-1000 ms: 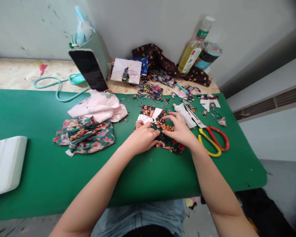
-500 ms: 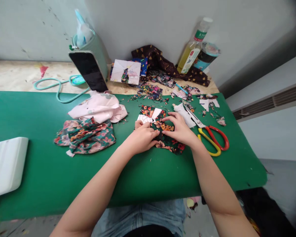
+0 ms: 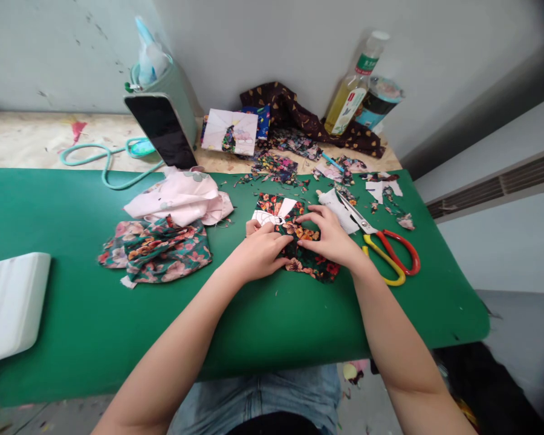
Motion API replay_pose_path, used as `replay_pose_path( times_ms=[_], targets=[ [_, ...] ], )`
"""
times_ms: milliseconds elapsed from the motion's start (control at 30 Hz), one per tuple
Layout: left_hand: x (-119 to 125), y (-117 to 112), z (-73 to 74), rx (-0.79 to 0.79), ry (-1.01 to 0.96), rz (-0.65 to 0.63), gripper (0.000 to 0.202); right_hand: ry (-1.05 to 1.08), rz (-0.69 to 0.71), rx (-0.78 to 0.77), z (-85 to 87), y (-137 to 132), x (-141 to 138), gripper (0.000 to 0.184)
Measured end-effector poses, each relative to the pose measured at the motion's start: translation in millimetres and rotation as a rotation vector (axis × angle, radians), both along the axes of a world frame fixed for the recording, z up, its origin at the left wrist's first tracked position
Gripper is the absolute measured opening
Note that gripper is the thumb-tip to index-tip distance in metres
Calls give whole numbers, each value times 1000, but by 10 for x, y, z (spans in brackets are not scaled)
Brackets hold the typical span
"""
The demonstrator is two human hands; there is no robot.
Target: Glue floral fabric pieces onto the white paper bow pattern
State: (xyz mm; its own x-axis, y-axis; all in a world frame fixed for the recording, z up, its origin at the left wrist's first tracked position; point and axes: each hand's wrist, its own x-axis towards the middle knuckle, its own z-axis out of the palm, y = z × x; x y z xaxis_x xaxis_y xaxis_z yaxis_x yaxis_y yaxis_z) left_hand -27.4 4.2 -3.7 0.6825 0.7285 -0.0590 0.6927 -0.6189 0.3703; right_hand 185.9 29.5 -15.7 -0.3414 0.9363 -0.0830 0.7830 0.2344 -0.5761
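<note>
Dark floral cotton cloth [image 3: 295, 229] lies on the green-covered table [image 3: 263, 326], seemingly part-way worked: floral areas flank a white, black-lined patch [image 3: 266, 217], which stays bare. Its long axis appears to slant far-left to near-right. The right hand [image 3: 330, 235] rests on it, thumb and forefinger apart; whether the left hand [image 3: 263, 249] pinches it, I cannot tell

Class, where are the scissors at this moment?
In the head view, the scissors lie on the right part of the green surface, just to the right of the right hand.
</note>
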Motion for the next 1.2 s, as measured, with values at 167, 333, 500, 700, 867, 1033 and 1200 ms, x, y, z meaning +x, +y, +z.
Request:
replay_pose_path(
  times_ms=[167,333,500,700,867,1033,1200],
  targets=[
    [-4,2,-3,-4,-1,5,40,7,1,12,-15,1,7,39],
    [0,8,2,-34,5,12,41,6,-3,3,7,-3,1,39],
    [-7,7,2,-33,-4,15,42,10,-9,-5,11,-4,-3,38],
    [-9,3,-12,-29,-11,14,41,8,-18,11,-11,1,10,31],
    [-14,6,-26,-21,-29,15,38,-4,-12,20,-9,5,27,35],
    [-14,5,-40,-19,-32,14,37,-13,5,27,-15,7,37,36],
    [-17,5,-54,-19,-43,19,36,-37,20,10,9,-3,53,39]
  ],
)
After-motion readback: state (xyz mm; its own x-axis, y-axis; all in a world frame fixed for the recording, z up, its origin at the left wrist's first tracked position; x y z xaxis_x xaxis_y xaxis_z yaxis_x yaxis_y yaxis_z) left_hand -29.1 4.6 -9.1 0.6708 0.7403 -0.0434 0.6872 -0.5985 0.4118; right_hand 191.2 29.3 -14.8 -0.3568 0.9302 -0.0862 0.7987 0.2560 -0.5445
